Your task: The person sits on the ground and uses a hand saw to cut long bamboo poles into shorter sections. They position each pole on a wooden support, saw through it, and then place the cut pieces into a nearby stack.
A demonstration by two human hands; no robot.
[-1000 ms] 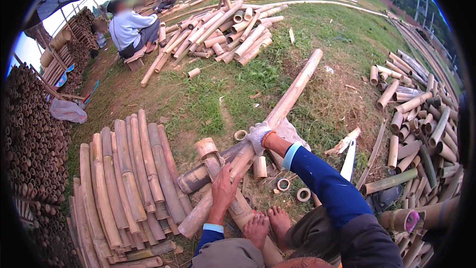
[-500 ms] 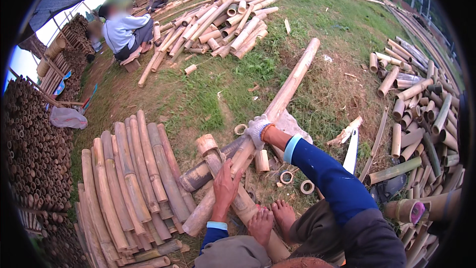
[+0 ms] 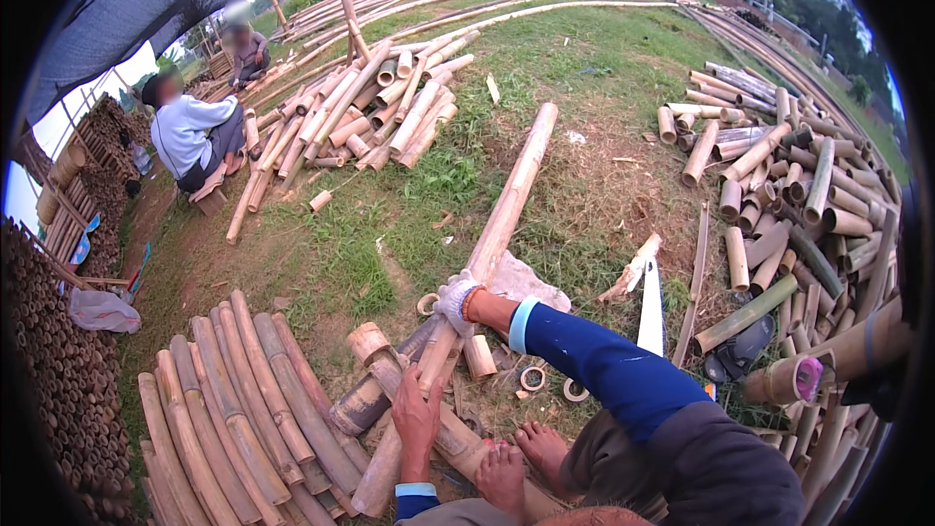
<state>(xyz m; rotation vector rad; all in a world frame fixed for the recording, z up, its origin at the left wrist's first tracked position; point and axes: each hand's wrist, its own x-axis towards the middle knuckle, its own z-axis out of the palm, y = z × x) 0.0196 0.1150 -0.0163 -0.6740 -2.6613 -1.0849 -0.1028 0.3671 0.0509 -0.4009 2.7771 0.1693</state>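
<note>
A long bamboo pole point(image 3: 516, 185) slants from near my lap out over the grass. My right hand point(image 3: 456, 302), in a pale knit glove, is closed around it about midway. Nearer to me, my bare left hand point(image 3: 417, 419) grips the same pole toward its near end. Under the pole lie a thick bamboo piece point(image 3: 372, 343) with a cut, ringed end and a dark bamboo length point(image 3: 355, 411). My bare feet point(image 3: 503, 477) rest by a bamboo log point(image 3: 463, 443) below the pole. A saw's pale blade point(image 3: 651, 312) stands to the right of my right arm.
Cut bamboo lengths point(image 3: 243, 409) lie in rows at the left. Heaps of pieces rise at the right point(image 3: 779, 175) and far ahead point(image 3: 360, 107), where a person in a light top point(image 3: 200, 131) sits. Bamboo rings point(image 3: 532, 378) and a sandal point(image 3: 742, 349) lie on the ground.
The view has tilted upward and turned a little right, so things sit lower and further left. Both hands keep their hold on the bamboo pole, which looks about where it was.
</note>
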